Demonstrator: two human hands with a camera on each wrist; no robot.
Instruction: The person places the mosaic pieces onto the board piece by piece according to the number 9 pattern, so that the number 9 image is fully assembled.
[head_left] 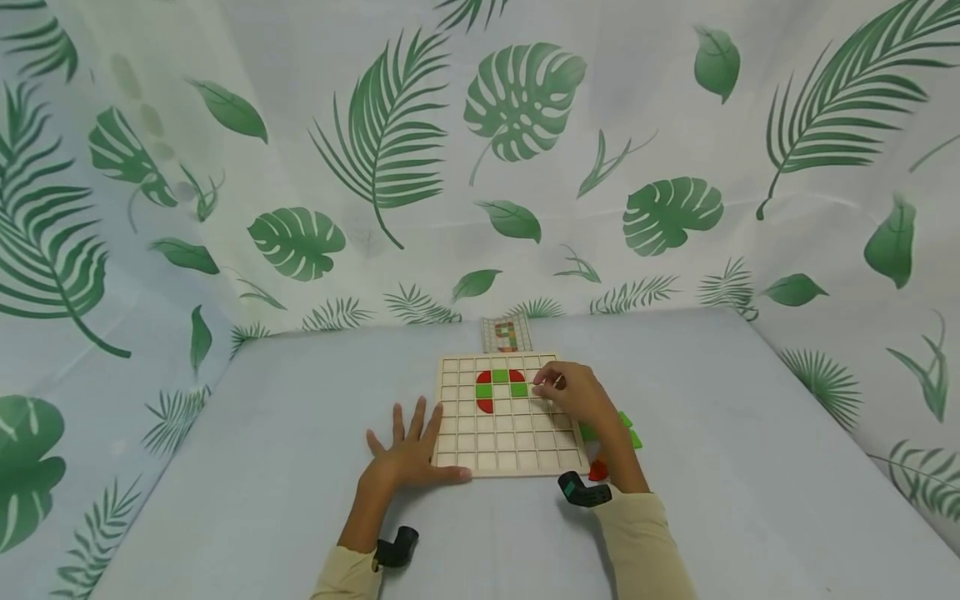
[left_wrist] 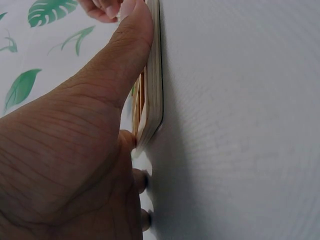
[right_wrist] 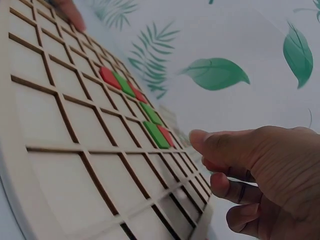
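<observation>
A square wooden grid board [head_left: 497, 437] lies on the table, with red and green tiles forming an arch in its upper middle. My left hand [head_left: 408, 458] spreads its fingers at the board's front left corner, the thumb along the near edge; in the left wrist view the thumb [left_wrist: 132, 35] lies against the board's side [left_wrist: 156, 75]. My right hand [head_left: 577, 393] hovers over the board's right part, thumb and fingertips close together beside a green tile [head_left: 519, 389]. In the right wrist view that hand [right_wrist: 260, 170] hides whatever may be between its fingertips.
A small pattern card [head_left: 506, 333] lies behind the board, showing a figure of red and green shapes. Loose green tiles [head_left: 635, 439] and red tiles [head_left: 597, 469] lie by the board's right edge, partly under the right forearm. Leaf-printed cloth [head_left: 525, 250] stands behind.
</observation>
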